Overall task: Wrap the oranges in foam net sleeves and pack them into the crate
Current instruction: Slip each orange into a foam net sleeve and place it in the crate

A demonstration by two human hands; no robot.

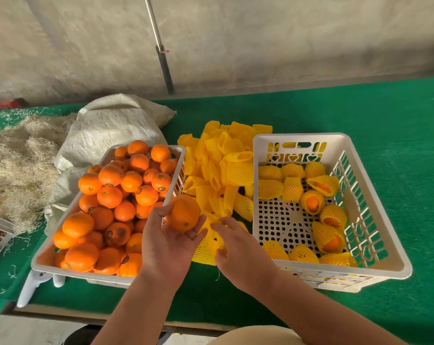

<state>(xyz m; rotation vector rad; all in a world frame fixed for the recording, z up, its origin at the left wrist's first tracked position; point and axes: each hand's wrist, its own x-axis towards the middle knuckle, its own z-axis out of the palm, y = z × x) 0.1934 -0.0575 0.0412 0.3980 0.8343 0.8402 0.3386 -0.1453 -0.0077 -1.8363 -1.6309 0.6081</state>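
Head view: our left hand [170,241] cups a bare orange [183,213]; our right hand [232,245] pinches a foam sleeve [208,247]. We should spread its mouth wide before sliding the orange in.

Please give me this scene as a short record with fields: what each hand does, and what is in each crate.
left hand: holds a bare orange
right hand: grips a yellow foam net sleeve
left crate: heaped with unwrapped oranges
right crate: wrapped oranges along the far, right and near sides; perforated floor bare in the middle
sleeve pile: between the crates
table cover: green
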